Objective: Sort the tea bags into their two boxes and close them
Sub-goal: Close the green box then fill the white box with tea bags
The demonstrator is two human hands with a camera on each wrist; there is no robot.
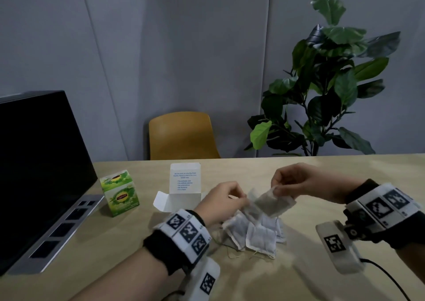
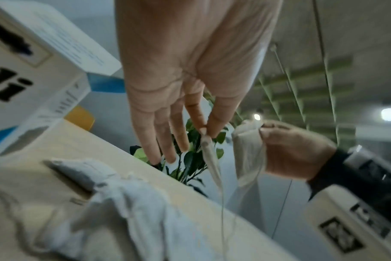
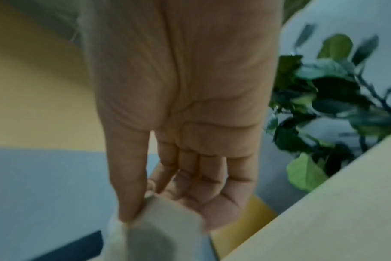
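Note:
A heap of white tea bags (image 1: 255,231) lies on the wooden table (image 1: 322,167) between my hands. My right hand (image 1: 296,181) pinches the top corner of one tea bag (image 1: 273,203) and holds it above the heap; the right wrist view shows thumb and forefinger on that tea bag (image 3: 159,227). My left hand (image 1: 220,199) pinches the edge of another tea bag (image 2: 210,159) between thumb and forefinger, its string hanging down. A white box (image 1: 181,195) stands open behind the left hand, lid up. A green tea box (image 1: 119,192) stands shut further left.
An open laptop (image 1: 39,167) fills the left side of the table. A yellow chair (image 1: 181,137) and a leafy plant (image 1: 326,89) stand behind the far edge, before grey partition panels. A cable (image 1: 386,277) runs from the right wrist device.

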